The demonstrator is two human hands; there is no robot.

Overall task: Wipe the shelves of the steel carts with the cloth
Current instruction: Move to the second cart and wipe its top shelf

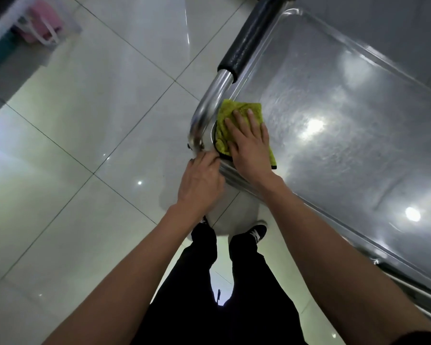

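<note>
Right hand (pixel 249 143): fingers flat, pressing yellow-green microfibre cloth (pixel 237 120) onto near-left corner of shiny steel cart shelf (pixel 334 135) | left hand (pixel 200 180): fingers curled on shelf corner rim below chrome handle tube (pixel 209 108)

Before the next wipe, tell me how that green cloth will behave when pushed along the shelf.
The green cloth looks soft and floppy: it lies rumpled under the flat right hand, so it may bunch. On the glossy steel shelf it should slide easily. It looks light and would probably droop if lifted.
</note>
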